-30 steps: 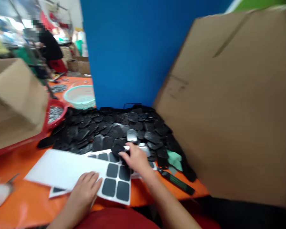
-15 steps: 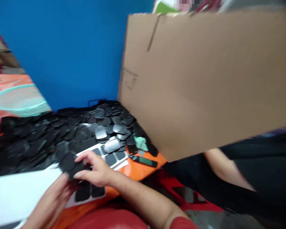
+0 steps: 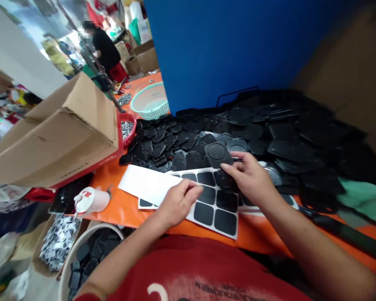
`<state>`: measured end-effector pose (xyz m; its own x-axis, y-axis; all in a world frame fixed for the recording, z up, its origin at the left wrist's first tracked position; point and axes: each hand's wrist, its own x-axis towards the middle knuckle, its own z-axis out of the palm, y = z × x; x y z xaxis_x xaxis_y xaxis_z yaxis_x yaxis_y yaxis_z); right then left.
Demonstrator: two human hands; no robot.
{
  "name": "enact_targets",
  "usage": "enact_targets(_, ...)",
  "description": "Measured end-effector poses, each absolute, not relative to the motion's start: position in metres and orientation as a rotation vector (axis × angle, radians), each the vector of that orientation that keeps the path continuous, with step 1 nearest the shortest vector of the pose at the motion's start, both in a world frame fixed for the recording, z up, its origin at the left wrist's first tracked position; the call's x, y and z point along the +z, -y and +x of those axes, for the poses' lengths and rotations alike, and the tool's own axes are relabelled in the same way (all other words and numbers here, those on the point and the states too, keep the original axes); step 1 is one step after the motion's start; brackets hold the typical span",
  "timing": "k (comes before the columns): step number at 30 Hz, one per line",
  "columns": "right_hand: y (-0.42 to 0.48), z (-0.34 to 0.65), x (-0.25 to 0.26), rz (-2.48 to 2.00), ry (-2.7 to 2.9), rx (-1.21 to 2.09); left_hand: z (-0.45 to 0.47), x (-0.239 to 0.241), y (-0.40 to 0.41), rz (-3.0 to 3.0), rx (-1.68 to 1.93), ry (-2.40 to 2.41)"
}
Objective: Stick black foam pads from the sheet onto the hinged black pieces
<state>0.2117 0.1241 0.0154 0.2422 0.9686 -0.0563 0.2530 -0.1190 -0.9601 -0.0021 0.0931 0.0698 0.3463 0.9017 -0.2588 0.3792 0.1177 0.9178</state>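
Note:
My right hand (image 3: 250, 179) grips a black ribbed rubber pad (image 3: 218, 154) by its near edge, just above a white backing sheet (image 3: 217, 207) that carries several black rounded-square stickers. My left hand (image 3: 178, 201) rests on that sheet with its fingertips pinched at the edge of one sticker. Behind both hands lies a big heap of black rubber pads (image 3: 269, 133) on the orange table (image 3: 134, 209).
An open cardboard box (image 3: 54, 129) stands at the left, with a mint basket (image 3: 149, 101) and a blue partition (image 3: 225, 46) behind. A white glue bottle (image 3: 90, 200) lies at the table edge. A white bucket of pads (image 3: 87, 255) sits below. A person works far back.
The camera swung left, away from the big cardboard panel. My right hand lifted a black pad from the sheet area up beside the heap; my left hand moved onto the stickers.

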Motion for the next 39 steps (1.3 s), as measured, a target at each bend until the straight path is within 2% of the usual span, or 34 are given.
enact_targets(2,-0.131,0.219,0.015,-1.752,1.331,0.810,-0.025,0.069,-0.082,1.465,0.208,-1.178)
enact_targets(4,-0.130,0.222,0.016,-1.928,1.571,0.602,-0.045,0.058,-0.068,1.288,0.030,-1.178)
enact_targets(7,-0.110,0.218,0.023,-1.979,1.887,0.168,-0.062,0.037,-0.046,0.811,0.173,-1.282)
enact_targets(9,-0.089,0.210,0.026,-1.774,2.024,0.085,-0.065,0.028,-0.037,0.487,0.322,-1.277)
enact_targets(12,-0.058,0.199,0.016,-1.366,2.223,0.311,-0.062,0.024,-0.033,0.245,0.457,-1.186)
enact_targets(14,-0.042,0.194,0.002,-1.258,2.268,0.383,-0.056,0.024,-0.034,0.190,0.518,-1.126)
enact_targets(19,-0.028,0.190,-0.020,-1.104,2.193,0.479,-0.035,0.023,-0.038,0.142,0.627,-1.106)
enact_targets(26,-0.034,0.190,-0.008,-1.084,2.033,0.634,-0.008,0.031,-0.049,0.219,0.814,-1.111)
enact_targets(39,-0.050,0.209,-0.010,-0.826,1.966,0.899,0.029,0.042,-0.055,0.180,0.803,-1.125)
